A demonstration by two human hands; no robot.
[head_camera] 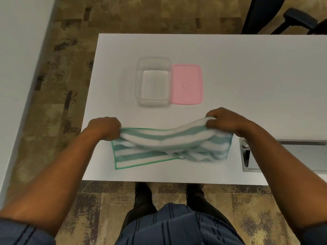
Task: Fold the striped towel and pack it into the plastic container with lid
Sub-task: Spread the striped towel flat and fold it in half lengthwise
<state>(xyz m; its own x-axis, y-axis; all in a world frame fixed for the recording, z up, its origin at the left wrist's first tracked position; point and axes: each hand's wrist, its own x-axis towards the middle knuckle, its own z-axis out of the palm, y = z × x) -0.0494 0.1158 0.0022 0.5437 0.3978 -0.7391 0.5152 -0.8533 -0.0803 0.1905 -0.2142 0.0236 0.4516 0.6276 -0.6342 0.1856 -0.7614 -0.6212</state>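
A green-and-white striped towel (pixel 159 147) lies near the front edge of the white table (pixel 247 76), partly lifted and bunched. My left hand (pixel 104 128) grips its far left corner. My right hand (pixel 224 121) grips its far right corner, raised a little above the table. The towel's near edge rests flat on the table. Beyond the towel stands an empty clear plastic container (pixel 153 81). Its pink lid (pixel 186 84) lies flat on the table, touching the container's right side.
A grey cable tray or hatch (pixel 283 154) is set into the table at the right. A dark office chair (pixel 292 18) stands beyond the table's far right corner. Patterned carpet lies to the left and below the table edge.
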